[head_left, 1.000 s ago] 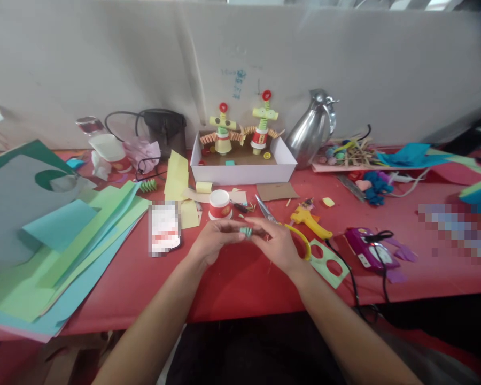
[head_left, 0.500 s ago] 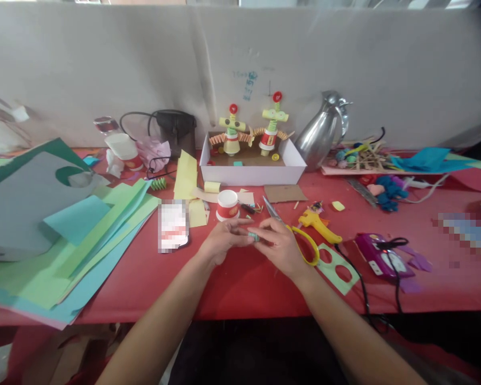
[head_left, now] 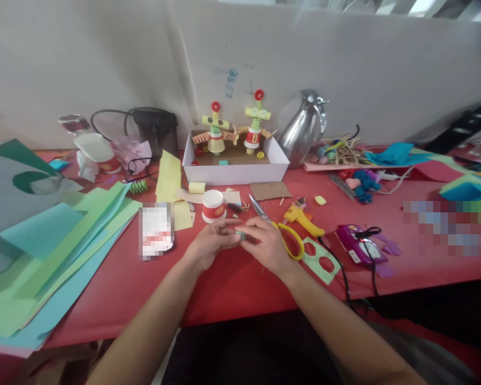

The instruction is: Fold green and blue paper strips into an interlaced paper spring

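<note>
Between the fingertips of my left hand and my right hand is a small green folded paper strip, partly covered by the fingers. Both hands pinch it just above the red table. Behind my left hand stands a red and white paper cup, upside down. Yellow-handled scissors lie beside my right hand, blades pointing away. Farther right are a yellow glue gun and a light green paper piece with round holes cut out.
A white box at the back holds two paper-cup figures with pleated arms. Right of it stands a steel jug. Coloured paper sheets pile at the left. A purple device with a black cord sits at the right, and a green paper spring lies left.
The view has swung right, so things on the table appear farther left. Both hands keep their pinch on the green paper strip, with hardly any movement.
</note>
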